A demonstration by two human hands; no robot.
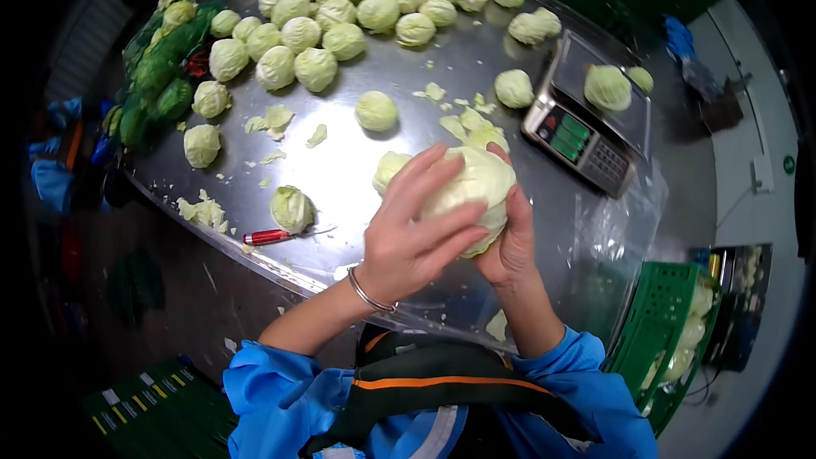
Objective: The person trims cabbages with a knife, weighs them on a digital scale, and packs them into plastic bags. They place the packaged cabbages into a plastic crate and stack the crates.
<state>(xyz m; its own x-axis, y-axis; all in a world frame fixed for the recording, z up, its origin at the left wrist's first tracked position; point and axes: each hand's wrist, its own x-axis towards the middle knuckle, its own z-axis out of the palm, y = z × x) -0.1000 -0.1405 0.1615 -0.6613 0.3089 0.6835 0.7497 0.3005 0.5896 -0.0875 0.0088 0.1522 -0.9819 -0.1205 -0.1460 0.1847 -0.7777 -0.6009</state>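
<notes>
Between my two hands, above the near part of the metal table, is a pale green cabbage (476,183). My left hand (416,217) lies over its left side with fingers curved across the leaves. From the right, my right hand (510,242) cups the cabbage, its thumb near the top. A smaller cabbage (388,170) shows just past my left fingers. To the left, a trimmed cabbage (291,209) sits beside a red-handled knife (268,236), whose blade points right.
Many cabbages (336,13) crowd the far side of the metal table (340,102). A digital scale (586,132) carrying a cabbage (608,87) stands at right. Loose leaves (476,129) lie around. Green net sacks (157,76) are at left, a green crate (659,314) at lower right.
</notes>
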